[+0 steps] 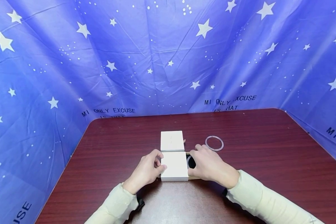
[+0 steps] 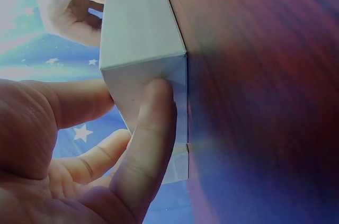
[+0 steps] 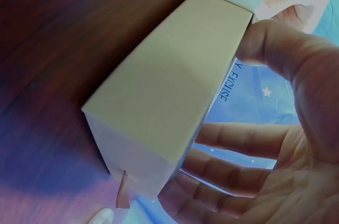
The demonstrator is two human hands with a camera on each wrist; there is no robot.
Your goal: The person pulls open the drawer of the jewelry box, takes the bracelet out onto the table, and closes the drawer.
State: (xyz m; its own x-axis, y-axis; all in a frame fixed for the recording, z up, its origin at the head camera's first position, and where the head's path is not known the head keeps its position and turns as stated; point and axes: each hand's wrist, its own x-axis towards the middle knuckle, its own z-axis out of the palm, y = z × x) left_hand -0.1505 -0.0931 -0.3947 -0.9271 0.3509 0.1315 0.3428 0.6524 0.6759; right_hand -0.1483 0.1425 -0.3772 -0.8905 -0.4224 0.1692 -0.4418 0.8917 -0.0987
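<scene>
A white drawer box lies on the table, its cream drawer slid partly out to the right. My left hand holds the left end of the box, thumb on the top and a finger against the end face in the left wrist view. Over the drawer is my right hand. Its thumb and fingers reach in over the rim about a pale bangle on the black lining; the fingertips are partly hidden. A short brown ribbon tab hangs from the drawer's end.
A second white box stands just behind the first. To its right a pale lilac bangle lies on the dark red wooden table. Blue star-patterned cloth hangs around the table's back and sides.
</scene>
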